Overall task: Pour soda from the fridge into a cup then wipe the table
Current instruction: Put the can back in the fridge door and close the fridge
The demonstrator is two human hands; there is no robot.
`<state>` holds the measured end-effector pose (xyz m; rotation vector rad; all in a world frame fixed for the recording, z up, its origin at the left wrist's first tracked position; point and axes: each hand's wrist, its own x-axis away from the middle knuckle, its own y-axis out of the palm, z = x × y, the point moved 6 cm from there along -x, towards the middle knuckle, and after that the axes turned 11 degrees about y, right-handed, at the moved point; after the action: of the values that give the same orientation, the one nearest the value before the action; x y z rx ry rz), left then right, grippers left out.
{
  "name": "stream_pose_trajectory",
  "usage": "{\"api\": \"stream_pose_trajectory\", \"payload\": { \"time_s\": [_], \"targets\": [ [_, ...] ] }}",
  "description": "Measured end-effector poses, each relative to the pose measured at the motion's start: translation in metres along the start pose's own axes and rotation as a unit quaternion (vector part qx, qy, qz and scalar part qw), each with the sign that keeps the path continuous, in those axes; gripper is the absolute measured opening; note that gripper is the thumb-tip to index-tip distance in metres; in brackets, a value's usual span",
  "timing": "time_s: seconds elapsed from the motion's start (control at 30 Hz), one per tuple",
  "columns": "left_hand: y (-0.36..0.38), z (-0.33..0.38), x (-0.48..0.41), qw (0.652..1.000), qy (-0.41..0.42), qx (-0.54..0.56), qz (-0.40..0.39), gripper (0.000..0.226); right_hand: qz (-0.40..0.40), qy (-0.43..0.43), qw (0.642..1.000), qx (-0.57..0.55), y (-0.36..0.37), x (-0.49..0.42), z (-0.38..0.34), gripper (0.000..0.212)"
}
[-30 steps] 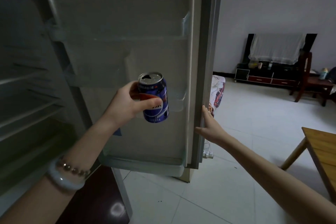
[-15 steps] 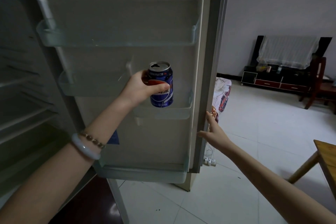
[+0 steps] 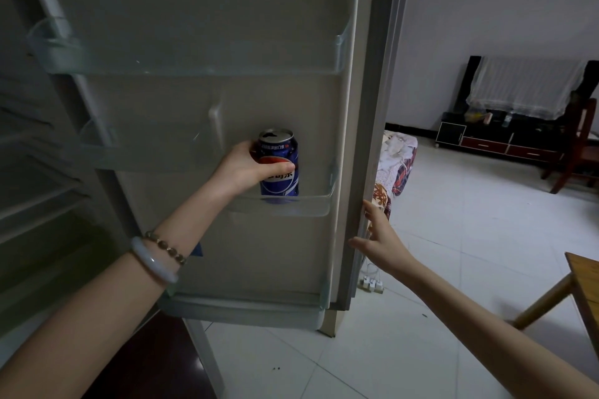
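Right hand, fingers straight, rests against the outer edge of the open fridge door. Left hand is wrapped round an upright soda can at the door's small right-hand shelf. The can's base appears seated inside, though this is not certain. Beyond the door stands a low cabinet.

A white tiled floor runs back to a pale wall; a white power strip lies on the tiles; farther back lies a bundle of plaid and flowered bedding; against the wall stands a low black cabinet with red drawer fronts; a white lace cloth drapes the dark screen above it; a dark wooden chair stands just right of the cabinet.
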<state>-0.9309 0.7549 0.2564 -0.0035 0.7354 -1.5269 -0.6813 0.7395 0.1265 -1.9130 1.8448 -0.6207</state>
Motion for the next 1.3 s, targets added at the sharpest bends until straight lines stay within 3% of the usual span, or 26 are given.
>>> {"api": "stream_pose_trajectory", "payload": {
  "time_s": [0.2,0.33,0.4,0.5,0.6,0.8,1.07,1.3],
  "targets": [
    [0.001,0.0,0.003,1.0,0.015,-0.022,0.01,0.034,-0.003,-0.002,1.0,-0.002,0.0,0.003,0.0,0.084],
    [-0.002,0.0,0.013,0.999,0.002,-0.044,0.014,0.078,0.002,0.001,1.0,-0.001,0.001,0.007,-0.002,0.083],
    [-0.007,0.008,0.027,0.997,0.006,-0.063,0.048,0.086,0.005,0.005,1.0,-0.004,0.002,0.009,-0.003,0.083],
    [-0.015,0.028,0.054,0.983,0.067,-0.136,0.107,0.088,0.009,0.006,1.0,-0.011,0.003,0.013,-0.005,0.084],
    [-0.011,0.047,0.081,0.955,0.161,-0.214,0.127,0.075,0.011,0.005,1.0,0.002,0.001,0.017,-0.006,0.082],
    [0.041,0.062,0.113,0.906,0.278,-0.318,0.012,0.061,0.017,0.007,1.0,0.008,-0.004,0.033,-0.004,0.077],
    [0.096,0.057,0.109,0.876,0.242,-0.416,-0.039,0.068,0.028,-0.039,0.996,0.079,-0.028,0.059,0.007,0.071],
    [0.105,0.064,0.107,0.876,0.175,-0.449,0.008,0.065,-0.002,-0.1,0.986,0.134,-0.053,0.056,0.008,0.076]
  ]
}}
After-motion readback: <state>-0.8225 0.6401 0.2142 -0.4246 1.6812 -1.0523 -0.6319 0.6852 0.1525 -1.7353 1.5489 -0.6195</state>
